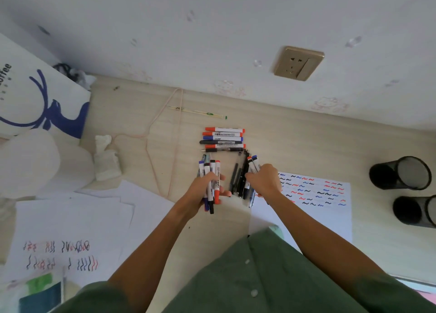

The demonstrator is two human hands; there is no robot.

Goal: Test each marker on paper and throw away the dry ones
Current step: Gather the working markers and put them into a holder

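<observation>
At the centre of the frame the left hand (206,186) had its fingers curled round a bundle of whiteboard markers (210,183), red, blue and black caps pointing up the frame, while the right hand (265,180) gripped a second bunch of markers and pens (252,167) in closed fingers. Between the two hands a few dark pens (237,179) lay on the pale wooden counter (295,145). Just above them a neat row of markers (223,138) lay side by side. Right of the right hand sat a test sheet (325,194) covered in red, blue and black squiggles. Two black mesh pen cups (401,173) lay on their sides at the right edge. More scribbled paper (70,230) sat at lower left, and a wall socket (298,63) showed in the upper right
</observation>
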